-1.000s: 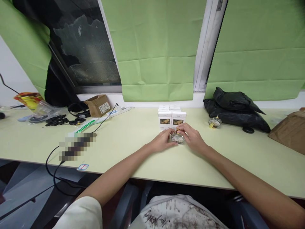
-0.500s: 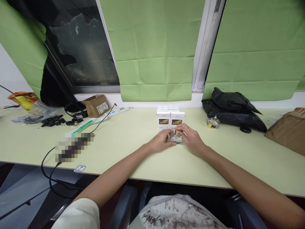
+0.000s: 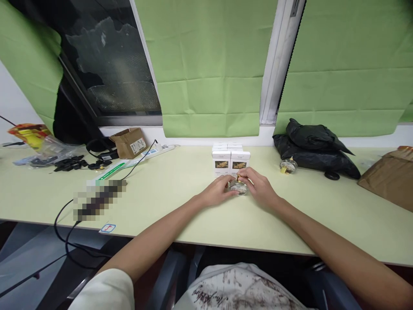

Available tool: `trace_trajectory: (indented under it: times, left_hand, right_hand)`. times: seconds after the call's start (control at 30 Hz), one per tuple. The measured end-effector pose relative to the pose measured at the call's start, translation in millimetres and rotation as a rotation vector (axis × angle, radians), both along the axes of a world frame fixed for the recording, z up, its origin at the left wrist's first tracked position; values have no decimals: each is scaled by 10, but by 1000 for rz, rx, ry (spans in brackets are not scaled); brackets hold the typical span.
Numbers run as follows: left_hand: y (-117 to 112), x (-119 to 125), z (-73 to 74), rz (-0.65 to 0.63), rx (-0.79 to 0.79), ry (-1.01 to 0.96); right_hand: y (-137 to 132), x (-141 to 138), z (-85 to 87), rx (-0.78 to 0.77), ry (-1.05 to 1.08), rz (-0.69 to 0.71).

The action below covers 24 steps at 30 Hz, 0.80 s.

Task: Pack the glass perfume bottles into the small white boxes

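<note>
A round clear glass bottle (image 3: 238, 187) with a gold neck sits on the table between my hands, in front of the white boxes. My left hand (image 3: 218, 190) grips its left side, with the thumb along the front and the fingers behind. At the gold top, my right hand (image 3: 256, 184) pinches with thumb and fingertips. Just behind stand small white boxes with a yellow flower picture, a left one (image 3: 221, 164) and a right one (image 3: 240, 162), with more boxes behind them. A similar glass bottle with gold parts (image 3: 288, 166) rests farther right.
Black plastic bags (image 3: 318, 150) lie at the back right, with a small black disc (image 3: 331, 175) before them. A brown paper package (image 3: 389, 178) is at the right edge. On the left are an open cardboard box (image 3: 130, 143), cables, black parts and a power strip (image 3: 163, 150).
Almost nothing differs. Both hands keep their hold on the glass bottle, and the view has shifted very slightly.
</note>
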<state>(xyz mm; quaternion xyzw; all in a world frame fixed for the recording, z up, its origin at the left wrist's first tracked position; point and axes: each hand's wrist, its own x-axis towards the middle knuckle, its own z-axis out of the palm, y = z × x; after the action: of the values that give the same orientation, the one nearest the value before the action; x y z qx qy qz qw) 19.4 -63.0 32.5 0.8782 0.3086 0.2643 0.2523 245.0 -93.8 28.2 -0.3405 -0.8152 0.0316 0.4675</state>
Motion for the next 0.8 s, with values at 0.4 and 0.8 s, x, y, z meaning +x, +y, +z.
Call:
trace_trajectory:
  times: [0.4,0.8]
  left_hand:
    - [5,12,-46,7,-38,-10]
    - [-8,18,-33,10,-40,-11]
  right_hand:
    - [-2,8,6,-29,16,-3]
    - [-1,10,-4,-7,7,-6]
